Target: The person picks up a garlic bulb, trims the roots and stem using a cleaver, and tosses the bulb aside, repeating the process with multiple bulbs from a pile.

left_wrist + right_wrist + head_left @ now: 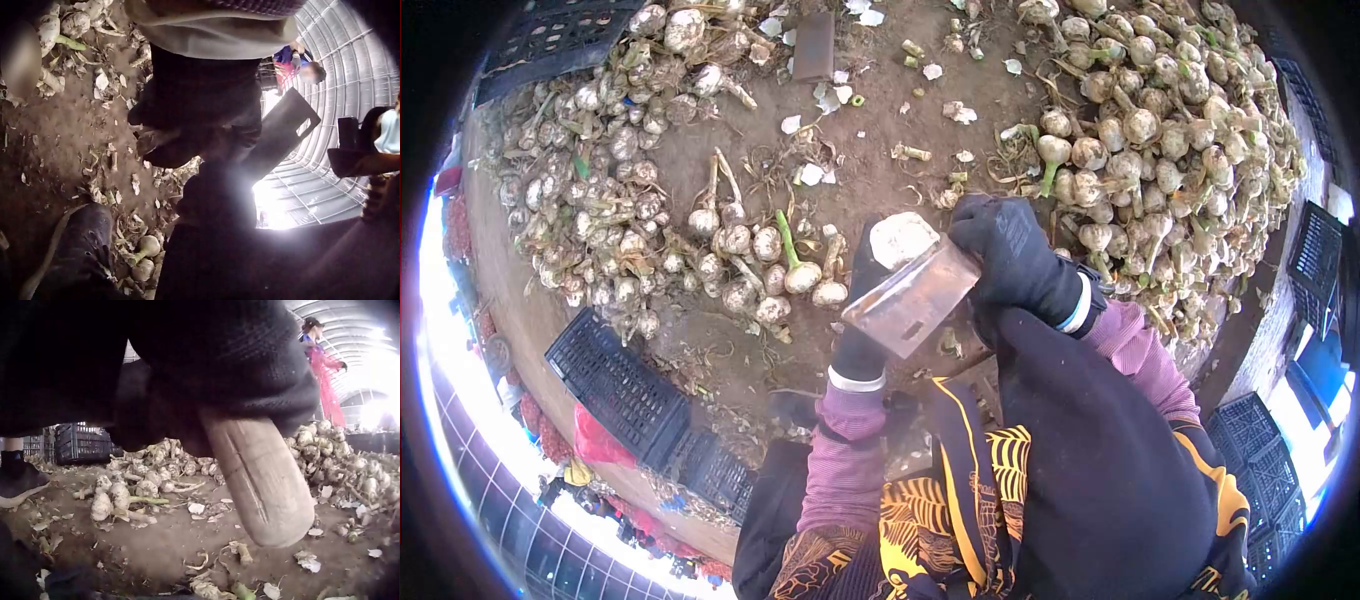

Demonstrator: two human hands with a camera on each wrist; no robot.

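Note:
My left hand, in a black glove, holds a pale garlic bulb low over the dirt. Across its near side lies the broad, stained blade of a cleaver, with a slot near one corner. My right hand, also gloved in black, grips the cleaver's wooden handle, whose butt sticks out below the fist in the right wrist view. The blade shows beyond the dark left glove in the left wrist view, where the bulb is mostly hidden.
Garlic with stems lies heaped at left; a larger heap of garlic is at right. Peelings and cut stems litter the ground around a brown block. Black crates flank the area. Another person stands behind.

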